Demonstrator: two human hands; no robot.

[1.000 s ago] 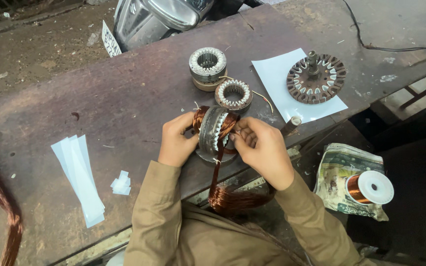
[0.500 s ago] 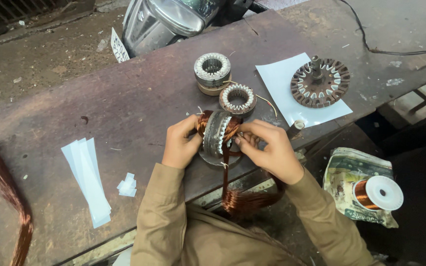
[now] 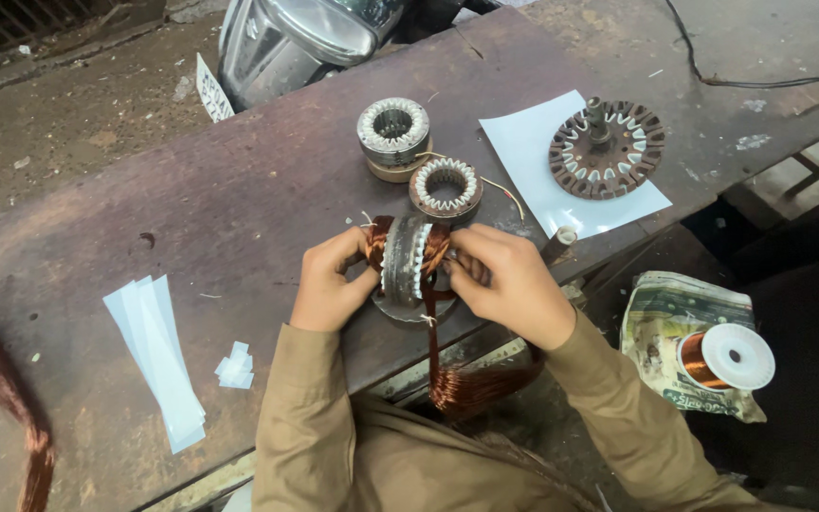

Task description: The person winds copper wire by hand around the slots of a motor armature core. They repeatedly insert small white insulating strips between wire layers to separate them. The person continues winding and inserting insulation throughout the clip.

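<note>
The motor core (image 3: pixel 408 268) stands on edge on the bench (image 3: pixel 144 209), gripped between both hands, its round face turned sideways so its axis runs left to right. The left hand (image 3: pixel 326 284) is clamped on its left side, fingers curled over the copper winding there. The right hand (image 3: pixel 509 280) is closed on the right side, fingertips pressed into the wire. Both hands touch it, neither nearer than the other. A bundle of copper wire (image 3: pixel 471 387) hangs from the core over the bench edge toward the lap

Just beyond the core lie a second small core (image 3: pixel 445 186) and a third (image 3: pixel 392 128), apart from each other. A bag (image 3: pixel 680 327) well to the right holds a spool of copper wire (image 3: pixel 727 357)
</note>
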